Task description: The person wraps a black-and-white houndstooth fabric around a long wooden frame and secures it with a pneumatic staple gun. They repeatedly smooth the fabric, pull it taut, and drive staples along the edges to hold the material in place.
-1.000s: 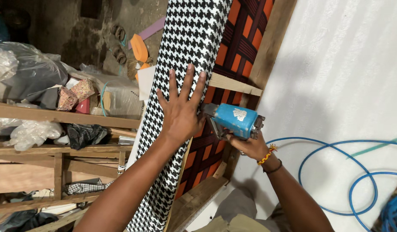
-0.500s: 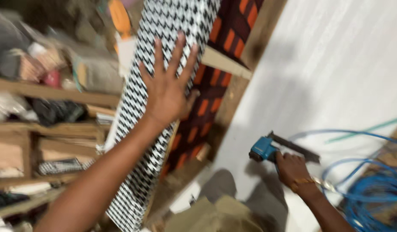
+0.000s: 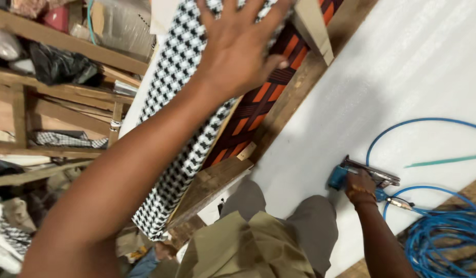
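Here – left hand (image 3: 238,51) spread flat on houndstooth fabric panel (image 3: 181,128) | right hand (image 3: 360,186) gripping blue staple gun (image 3: 346,177)

- A clear, crinkled plastic bag (image 3: 125,25) sits on the wooden shelf at the upper left, holding pale flat material.
- A black plastic bag (image 3: 60,67) lies bunched on the same shelf, just left of it.
- A whitish plastic bag (image 3: 3,44) shows at the far left edge.
- No labels, signs or screens are visible.
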